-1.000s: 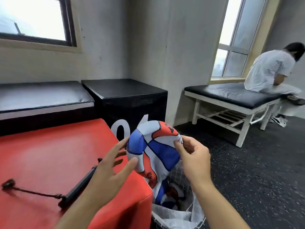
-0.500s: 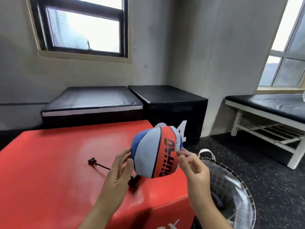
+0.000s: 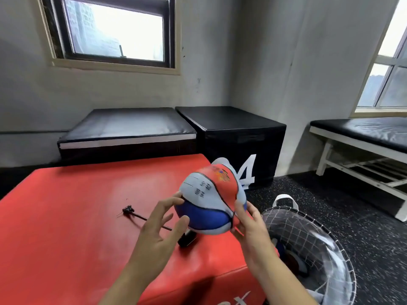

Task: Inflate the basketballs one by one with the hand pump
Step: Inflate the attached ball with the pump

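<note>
A red padded vinyl box (image 3: 66, 227) is filling the lower left of the frame, with a black hand pump (image 3: 154, 223) lying on it. At centre, a limp red, white and blue basketball (image 3: 211, 201) is being held above the box's right edge, the left hand (image 3: 158, 236) touching it with spread fingers and the right hand (image 3: 251, 230) gripping its right side with curled fingers.

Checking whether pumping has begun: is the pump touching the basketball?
Apart. The head view shows the pump lying on the red box, while the basketball sits raised between the left hand and right hand.
</note>
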The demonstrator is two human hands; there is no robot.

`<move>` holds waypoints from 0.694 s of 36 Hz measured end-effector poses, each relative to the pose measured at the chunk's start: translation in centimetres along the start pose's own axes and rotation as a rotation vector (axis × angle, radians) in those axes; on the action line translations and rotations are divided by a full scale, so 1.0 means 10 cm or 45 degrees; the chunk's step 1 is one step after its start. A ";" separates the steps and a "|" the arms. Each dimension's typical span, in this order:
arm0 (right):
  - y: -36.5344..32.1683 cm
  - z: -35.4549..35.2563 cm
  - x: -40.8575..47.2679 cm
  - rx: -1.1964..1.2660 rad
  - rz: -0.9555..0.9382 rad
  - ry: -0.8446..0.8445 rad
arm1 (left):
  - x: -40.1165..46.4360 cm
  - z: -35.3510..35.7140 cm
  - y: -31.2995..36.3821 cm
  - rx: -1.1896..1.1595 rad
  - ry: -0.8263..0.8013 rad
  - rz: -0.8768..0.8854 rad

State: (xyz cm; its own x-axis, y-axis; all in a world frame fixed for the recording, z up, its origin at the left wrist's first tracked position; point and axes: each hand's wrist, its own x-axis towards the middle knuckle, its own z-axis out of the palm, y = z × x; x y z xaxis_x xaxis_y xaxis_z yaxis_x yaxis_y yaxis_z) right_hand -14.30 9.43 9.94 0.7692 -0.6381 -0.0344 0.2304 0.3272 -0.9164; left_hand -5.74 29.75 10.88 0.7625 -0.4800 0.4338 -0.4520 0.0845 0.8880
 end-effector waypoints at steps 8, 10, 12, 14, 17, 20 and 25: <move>0.21 0.05 0.02 0.149 -0.085 -0.012 | -0.02 0.04 0.02 0.044 0.039 0.009; 0.18 0.06 -0.01 -0.050 -0.251 -0.081 | -0.01 0.01 0.04 -0.002 0.089 -0.010; 0.13 0.05 -0.06 -0.264 -0.358 -0.189 | -0.01 -0.03 0.04 -0.026 0.122 -0.023; 0.09 0.02 -0.08 -0.419 -0.377 -0.299 | -0.01 -0.07 0.02 -0.014 0.157 -0.043; 0.03 -0.03 -0.10 -0.532 -0.368 -0.363 | -0.01 -0.15 -0.05 0.034 0.184 -0.077; 0.03 -0.03 -0.13 -0.361 -0.300 -0.299 | -0.01 -0.18 -0.13 0.081 0.167 -0.121; 0.07 -0.03 -0.14 -0.318 -0.326 -0.142 | -0.03 -0.13 -0.20 0.119 0.101 -0.152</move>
State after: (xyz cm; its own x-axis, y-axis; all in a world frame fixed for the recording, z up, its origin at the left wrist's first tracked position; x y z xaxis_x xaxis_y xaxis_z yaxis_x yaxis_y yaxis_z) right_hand -15.39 10.31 9.16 0.7689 -0.5928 0.2396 0.2819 -0.0219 -0.9592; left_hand -4.45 30.83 9.18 0.8457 -0.4112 0.3402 -0.3944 -0.0523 0.9174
